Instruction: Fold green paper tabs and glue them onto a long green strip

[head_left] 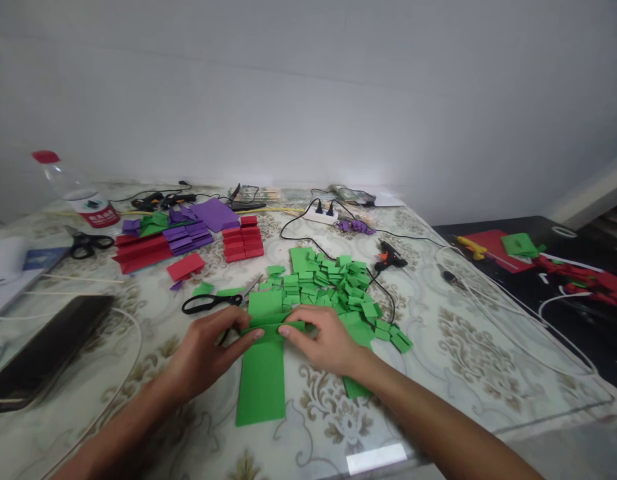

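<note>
1. Centrally, left hand and right hand are pinching the green paper strip, fingers closed on its folded top edge.
2. It is lying lower centre on the tabletop, their tips hiding the crease.

The left grip is a bare human hand with slim fingers, joined to a bare left forearm that shows uncovered as far as the view reaches. The right grip is bare as well, on a slender right forearm, also uncovered for all its visible length. Short, plain nails show at the fingertips of both index fingers.
</note>
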`<action>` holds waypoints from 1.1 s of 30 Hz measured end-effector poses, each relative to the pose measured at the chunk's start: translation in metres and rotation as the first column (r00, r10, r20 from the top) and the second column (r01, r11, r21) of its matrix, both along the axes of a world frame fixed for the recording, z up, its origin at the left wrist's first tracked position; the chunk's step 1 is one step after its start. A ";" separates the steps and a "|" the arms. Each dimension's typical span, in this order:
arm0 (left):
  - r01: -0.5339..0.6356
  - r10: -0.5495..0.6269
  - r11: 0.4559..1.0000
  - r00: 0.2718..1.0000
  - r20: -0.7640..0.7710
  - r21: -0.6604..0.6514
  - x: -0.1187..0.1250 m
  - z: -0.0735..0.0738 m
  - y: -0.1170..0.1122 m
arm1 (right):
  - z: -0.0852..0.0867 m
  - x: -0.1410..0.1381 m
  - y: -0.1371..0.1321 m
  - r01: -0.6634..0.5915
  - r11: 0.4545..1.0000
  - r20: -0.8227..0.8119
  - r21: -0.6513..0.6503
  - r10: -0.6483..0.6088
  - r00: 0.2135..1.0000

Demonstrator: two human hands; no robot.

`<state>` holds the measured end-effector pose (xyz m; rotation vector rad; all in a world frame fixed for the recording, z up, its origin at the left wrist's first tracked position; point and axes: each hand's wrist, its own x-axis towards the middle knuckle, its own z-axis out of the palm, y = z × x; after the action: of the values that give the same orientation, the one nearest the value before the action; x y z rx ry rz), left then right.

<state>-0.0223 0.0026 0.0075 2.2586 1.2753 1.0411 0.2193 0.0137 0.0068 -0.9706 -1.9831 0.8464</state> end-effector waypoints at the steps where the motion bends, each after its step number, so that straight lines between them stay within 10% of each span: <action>1: -0.010 0.010 1.000 1.000 0.016 -0.018 0.000 0.000 0.001 | 0.001 0.000 0.000 0.021 1.000 -0.029 -0.015 -0.022 0.999; 15: -0.043 0.070 0.981 0.988 0.137 -0.191 0.003 -0.003 -0.001 | -0.008 -0.002 0.002 0.123 0.968 -0.277 -0.219 -0.182 0.943; 33: -0.018 0.025 0.995 0.997 0.071 -0.100 0.005 0.001 -0.007 | -0.010 -0.005 0.000 0.100 0.905 -0.369 -0.413 -0.267 0.891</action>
<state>-0.0174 -0.0043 0.0080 2.1197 1.2949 1.0335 0.2146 0.0137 -0.0032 -1.0712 -1.3573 1.2458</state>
